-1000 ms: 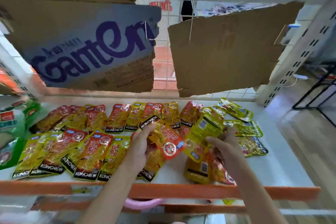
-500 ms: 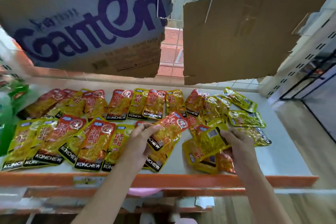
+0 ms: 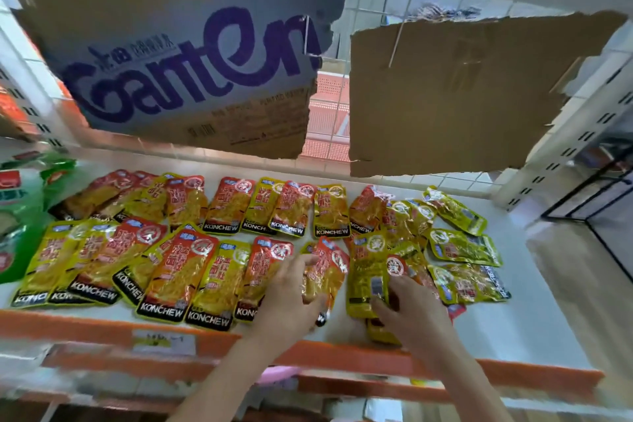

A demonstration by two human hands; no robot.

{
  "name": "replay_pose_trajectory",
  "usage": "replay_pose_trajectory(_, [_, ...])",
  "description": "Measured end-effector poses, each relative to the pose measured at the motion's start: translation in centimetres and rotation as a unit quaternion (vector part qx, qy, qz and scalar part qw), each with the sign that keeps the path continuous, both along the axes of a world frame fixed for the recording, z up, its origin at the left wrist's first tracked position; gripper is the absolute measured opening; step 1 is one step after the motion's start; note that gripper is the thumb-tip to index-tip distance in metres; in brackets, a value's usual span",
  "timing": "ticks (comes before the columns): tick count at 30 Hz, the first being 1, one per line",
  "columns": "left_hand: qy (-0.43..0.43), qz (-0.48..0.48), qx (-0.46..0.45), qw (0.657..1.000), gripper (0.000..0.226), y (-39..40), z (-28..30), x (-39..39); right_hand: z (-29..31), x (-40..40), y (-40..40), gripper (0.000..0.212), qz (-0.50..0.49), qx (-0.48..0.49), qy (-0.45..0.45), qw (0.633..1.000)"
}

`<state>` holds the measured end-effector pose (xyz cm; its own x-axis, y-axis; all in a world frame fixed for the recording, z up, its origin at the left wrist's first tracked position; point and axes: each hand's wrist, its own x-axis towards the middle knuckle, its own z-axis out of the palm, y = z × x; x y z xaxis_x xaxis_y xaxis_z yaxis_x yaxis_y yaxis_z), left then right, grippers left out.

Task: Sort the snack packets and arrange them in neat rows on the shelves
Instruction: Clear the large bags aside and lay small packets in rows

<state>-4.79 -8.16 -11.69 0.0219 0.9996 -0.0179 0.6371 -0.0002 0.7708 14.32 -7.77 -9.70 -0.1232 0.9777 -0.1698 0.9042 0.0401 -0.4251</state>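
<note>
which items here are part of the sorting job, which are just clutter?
Job:
- left hand holding a red packet
- right hand on a yellow packet
- neat packet rows
- unsorted pile
- shelf

Clutter:
- Ganten carton
- torn cardboard
- green bags

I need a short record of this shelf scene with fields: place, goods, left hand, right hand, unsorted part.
place: white shelf with orange front edge
goods: KONCHEW snack packets, red and yellow, in two rows
left hand: holds a red packet at the front row's end
right hand: grips a yellow packet, back side up
unsorted part: loose yellow-green packets at right
</note>
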Motion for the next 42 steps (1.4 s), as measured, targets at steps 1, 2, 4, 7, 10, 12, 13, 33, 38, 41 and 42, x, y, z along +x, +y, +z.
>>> replay_pose_trajectory(1, [0.028,-0.013,0.006,1.0,0.057,-0.2,0.2,0.3,0.1,0.3,0.1,0.014,0.017,-0.001,-0.04,0.999])
replay_pose_trajectory(2, [0.046,-0.023,0.011,0.999,0.059,-0.4,0.4,0.6,0.1,0.7,0.3,0.021,0.027,-0.018,-0.075,0.997])
replay_pose_trajectory(4, [0.084,-0.035,0.032,0.995,0.06,-0.6,0.4,1.1,0.1,1.4,0.6,0.038,0.047,-0.049,-0.123,0.99])
replay_pose_trajectory(7, [0.14,-0.037,0.039,0.989,0.057,-0.6,0.5,1.5,0.2,2.1,0.9,0.047,0.068,-0.066,-0.14,0.986])
replay_pose_trajectory(10, [0.197,-0.027,0.012,0.98,0.055,-0.6,1.1,2.0,0.4,2.3,0.9,0.035,0.077,-0.062,-0.105,0.99])
replay_pose_trajectory(12, [0.227,-0.008,0.044,0.973,0.048,-0.6,1.3,2.5,0.7,2.4,0.7,0.026,0.077,-0.025,-0.055,0.995])
replay_pose_trajectory(13, [0.202,0.007,0.058,0.978,0.043,-0.5,1.4,2.9,0.6,2.5,0.6,0.022,0.084,0.007,-0.023,0.996])
replay_pose_trajectory(33, [0.089,0.016,-0.008,0.996,0.067,-1.1,0.8,6.1,-1.4,3.7,1.5,0.079,0.017,0.019,-0.112,0.993])
replay_pose_trajectory(38, [0.211,-0.014,0.079,0.974,0.043,-0.9,0.2,6.0,-1.1,4.4,1.9,0.048,-0.003,-0.006,-0.032,0.999])
replay_pose_trajectory(41, [0.236,-0.045,0.056,0.969,0.038,-0.5,0.5,5.9,-0.6,5.3,1.6,0.04,-0.056,0.005,0.037,0.998])
replay_pose_trajectory(42, [0.238,-0.056,0.052,0.968,0.039,-0.3,0.6,5.9,-0.5,5.7,1.6,0.04,-0.074,0.01,0.052,0.996])
